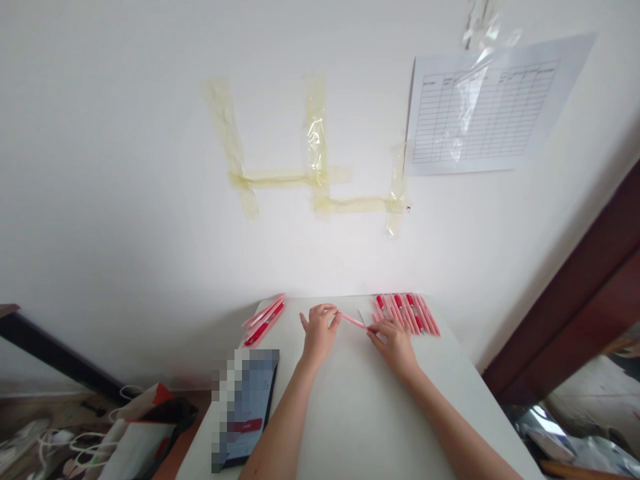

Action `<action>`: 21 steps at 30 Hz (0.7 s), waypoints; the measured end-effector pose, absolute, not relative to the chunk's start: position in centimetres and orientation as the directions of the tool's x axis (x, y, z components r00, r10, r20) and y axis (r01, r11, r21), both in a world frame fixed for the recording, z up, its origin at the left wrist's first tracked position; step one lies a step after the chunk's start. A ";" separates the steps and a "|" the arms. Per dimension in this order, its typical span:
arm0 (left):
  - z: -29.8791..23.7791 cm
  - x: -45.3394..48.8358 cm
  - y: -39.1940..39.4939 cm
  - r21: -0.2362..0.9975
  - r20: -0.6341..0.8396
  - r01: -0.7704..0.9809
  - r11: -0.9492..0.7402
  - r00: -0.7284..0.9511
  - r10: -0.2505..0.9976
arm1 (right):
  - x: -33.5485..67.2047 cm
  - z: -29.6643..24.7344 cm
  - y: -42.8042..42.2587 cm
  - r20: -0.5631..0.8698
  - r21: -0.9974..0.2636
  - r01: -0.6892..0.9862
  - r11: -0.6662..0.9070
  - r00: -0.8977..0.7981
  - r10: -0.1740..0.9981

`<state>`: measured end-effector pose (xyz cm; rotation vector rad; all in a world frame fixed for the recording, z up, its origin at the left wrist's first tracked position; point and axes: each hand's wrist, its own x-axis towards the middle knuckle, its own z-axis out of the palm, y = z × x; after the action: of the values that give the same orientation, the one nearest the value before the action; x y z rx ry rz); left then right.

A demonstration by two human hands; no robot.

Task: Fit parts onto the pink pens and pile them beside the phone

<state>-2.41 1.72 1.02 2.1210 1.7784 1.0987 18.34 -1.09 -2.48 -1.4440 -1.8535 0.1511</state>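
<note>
A slim pink strip is stretched between my two hands above the white table. My left hand pinches its left end, with the thumb side toward the strip. At the other end, my right hand grips it between thumb and fingertips. Just behind the strip lies a thin pale sliver, too small to make out. Beyond my right hand is a row of pink strips, several with red pens among them. To the left of my left hand sits a smaller pile of pink strips with a red pen.
A tablet or large phone, partly pixelated, lies at the left edge of the white table. The wall behind carries yellowed tape and a printed sheet. Bags and cables are on the floor at left; dark red wood stands at right.
</note>
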 end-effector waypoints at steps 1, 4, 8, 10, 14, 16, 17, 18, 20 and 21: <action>1.0 -2.4 1.7 0.555 0.423 0.784 -0.276 0.019 0.906 | 18.3 -2.5 -1.1 0.492 -0.517 0.781 0.351 -0.065 0.868; 1.1 -2.5 1.7 0.558 0.414 0.785 -0.268 0.016 0.910 | 18.3 -2.4 -1.1 0.482 -0.519 0.783 0.343 -0.064 0.874; 1.1 -2.6 1.7 0.562 0.412 0.785 -0.261 0.008 0.911 | 18.3 -2.4 -1.2 0.466 -0.520 0.787 0.332 -0.064 0.882; 1.2 -2.6 1.8 0.562 0.416 0.786 -0.259 0.003 0.910 | 18.3 -2.4 -1.2 0.463 -0.514 0.792 0.329 -0.066 0.884; 1.2 -2.7 1.9 0.561 0.405 0.790 -0.245 -0.004 0.914 | 18.4 -2.5 -1.1 0.462 -0.508 0.795 0.331 -0.073 0.884; 1.2 -2.7 1.9 0.562 0.395 0.791 -0.241 -0.001 0.919 | 18.4 -2.5 -1.0 0.460 -0.508 0.795 0.332 -0.076 0.885; 1.2 -2.7 1.9 0.562 0.391 0.791 -0.241 0.002 0.920 | 18.4 -2.5 -1.0 0.459 -0.508 0.795 0.332 -0.076 0.885; 1.2 -2.7 1.9 0.563 0.389 0.791 -0.241 0.004 0.921 | 18.4 -2.5 -1.1 0.460 -0.506 0.796 0.332 -0.077 0.885; 1.2 -2.7 1.8 0.562 0.391 0.789 -0.248 0.010 0.920 | 18.3 -2.5 -1.1 0.464 -0.502 0.799 0.331 -0.074 0.883; 1.2 -2.7 1.8 0.562 0.393 0.788 -0.252 0.013 0.919 | 18.3 -2.5 -1.2 0.465 -0.499 0.801 0.330 -0.073 0.882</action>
<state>-2.65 1.79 1.16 2.0961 1.7962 1.0616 18.29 -1.17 -2.51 -1.4833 -1.8809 0.1437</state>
